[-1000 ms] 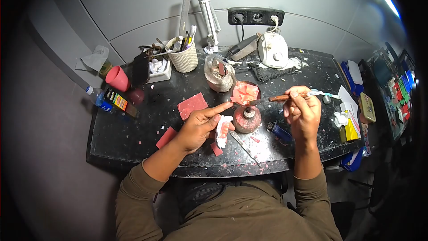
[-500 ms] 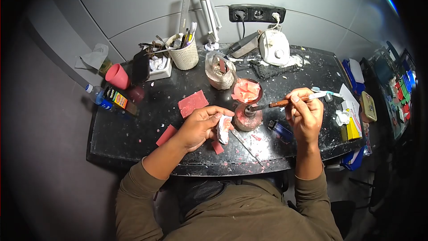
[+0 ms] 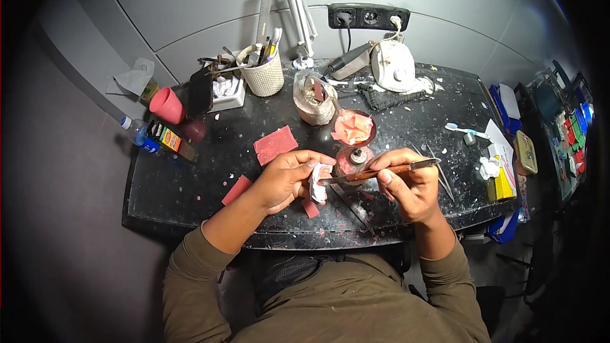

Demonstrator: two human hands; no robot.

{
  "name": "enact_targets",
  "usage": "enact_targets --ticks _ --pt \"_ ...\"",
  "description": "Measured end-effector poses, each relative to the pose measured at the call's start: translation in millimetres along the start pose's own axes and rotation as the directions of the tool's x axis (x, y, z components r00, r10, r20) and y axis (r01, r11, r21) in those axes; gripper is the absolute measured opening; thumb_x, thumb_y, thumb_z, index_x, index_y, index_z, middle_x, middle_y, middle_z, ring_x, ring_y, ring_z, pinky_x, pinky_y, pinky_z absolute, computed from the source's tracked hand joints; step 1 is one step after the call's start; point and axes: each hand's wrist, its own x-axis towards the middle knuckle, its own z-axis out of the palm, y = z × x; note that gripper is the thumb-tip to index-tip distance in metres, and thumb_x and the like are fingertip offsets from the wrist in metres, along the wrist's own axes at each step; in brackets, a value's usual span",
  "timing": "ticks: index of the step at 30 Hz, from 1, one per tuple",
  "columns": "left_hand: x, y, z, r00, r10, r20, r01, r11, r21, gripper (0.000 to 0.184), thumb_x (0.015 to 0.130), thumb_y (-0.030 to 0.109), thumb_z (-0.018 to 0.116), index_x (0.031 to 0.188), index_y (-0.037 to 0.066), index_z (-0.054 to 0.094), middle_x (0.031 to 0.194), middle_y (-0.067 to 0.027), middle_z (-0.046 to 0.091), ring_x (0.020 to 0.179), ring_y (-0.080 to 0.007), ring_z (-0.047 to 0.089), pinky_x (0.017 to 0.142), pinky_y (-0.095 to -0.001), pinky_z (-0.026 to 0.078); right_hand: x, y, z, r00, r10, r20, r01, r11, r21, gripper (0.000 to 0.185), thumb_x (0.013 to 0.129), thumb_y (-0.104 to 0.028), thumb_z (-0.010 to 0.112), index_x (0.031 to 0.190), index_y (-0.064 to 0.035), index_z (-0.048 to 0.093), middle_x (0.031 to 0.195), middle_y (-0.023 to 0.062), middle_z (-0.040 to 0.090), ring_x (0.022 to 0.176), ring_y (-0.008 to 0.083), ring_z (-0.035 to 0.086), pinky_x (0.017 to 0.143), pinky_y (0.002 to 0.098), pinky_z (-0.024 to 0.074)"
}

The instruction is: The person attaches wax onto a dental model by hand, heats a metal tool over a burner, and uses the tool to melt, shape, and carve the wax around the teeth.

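My left hand [image 3: 284, 181] pinches a small white plaster dental model [image 3: 319, 190] with pink wax on its upper part. In my right hand [image 3: 412, 187] is a wax knife with a brown wooden handle [image 3: 399, 169]. The knife lies nearly level, its dark tip at the model's right side; whether it touches the wax is hard to tell. Behind the knife stands a spirit burner [image 3: 357, 157], its wick top bare; no flame is discernible. Pink wax sheets [image 3: 275, 146] lie behind and left of my left hand. A small wax strip [image 3: 310, 209] is below the model.
A bowl of pink wax scraps [image 3: 354, 128] and a plastic-wrapped jar [image 3: 314, 103] stand behind the burner. A metal tool [image 3: 353, 206] lies near the front edge; slim tools [image 3: 443, 174] lie right. Farther out are a tool cup [image 3: 264, 78], white machine [image 3: 392, 67] and toothbrush [image 3: 467, 131].
My right hand has moved down and left, bringing the wax knife's tip from the burner to the model. My left hand stays nearly still. The blue lighter is now covered by my right hand.
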Motion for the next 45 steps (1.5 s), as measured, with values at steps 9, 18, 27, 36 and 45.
enact_targets --ticks 9,18,27,36,45 --pt "1 0 -4 0.998 -0.011 0.069 0.019 0.993 -0.113 0.036 0.104 0.018 0.045 0.131 -0.004 0.053 0.112 -0.0124 0.065 0.091 -0.0202 0.068 0.076 -0.0375 0.060 3 1 -3 0.992 -0.128 0.021 0.129 0.985 -0.110 0.010 0.090 -0.002 0.066 0.095 0.0056 0.068 0.088 0.0102 0.069 0.070 0.0108 0.062 0.062 0.0240 0.0494" --pt "1 -1 -4 0.999 -0.014 0.035 0.017 0.995 -0.103 0.036 0.104 0.019 0.043 0.131 -0.004 0.053 0.113 -0.0158 0.065 0.089 -0.0213 0.068 0.076 -0.0367 0.060 3 1 -5 0.988 -0.147 0.053 0.152 0.982 -0.112 0.011 0.090 -0.002 0.065 0.097 0.0062 0.067 0.089 0.0116 0.070 0.072 0.0135 0.065 0.065 0.0251 0.0514" --pt "-1 8 -2 0.999 -0.007 0.040 0.013 0.988 -0.156 0.038 0.102 0.011 0.043 0.134 -0.007 0.047 0.113 -0.0250 0.063 0.090 -0.0257 0.067 0.080 -0.0383 0.055 14 6 -22 0.906 0.094 -0.414 -0.084 0.996 0.042 0.012 0.096 -0.010 0.062 0.092 0.0013 0.064 0.059 -0.0025 0.053 0.045 0.0024 0.043 0.041 0.0190 0.0286" --pt "-4 14 2 0.979 0.154 0.137 -0.138 0.983 -0.118 0.068 0.085 0.004 0.063 0.146 -0.004 0.035 0.130 -0.0248 0.053 0.103 -0.0245 0.062 0.090 -0.0386 0.053 13 5 -26 0.895 0.124 -0.428 -0.110 0.992 0.057 0.012 0.096 -0.011 0.062 0.091 0.0001 0.064 0.057 -0.0011 0.053 0.044 0.0033 0.043 0.041 0.0188 0.0283" --pt "-6 12 11 0.989 0.096 0.113 -0.095 0.995 -0.013 0.082 0.074 -0.007 0.073 0.146 -0.003 0.032 0.126 -0.0205 0.054 0.102 -0.0222 0.062 0.091 -0.0366 0.053 11 3 -20 0.951 0.081 -0.300 -0.040 0.989 0.140 0.012 0.096 -0.009 0.061 0.093 0.0018 0.064 0.060 0.0005 0.056 0.045 0.0041 0.044 0.040 0.0187 0.0297"
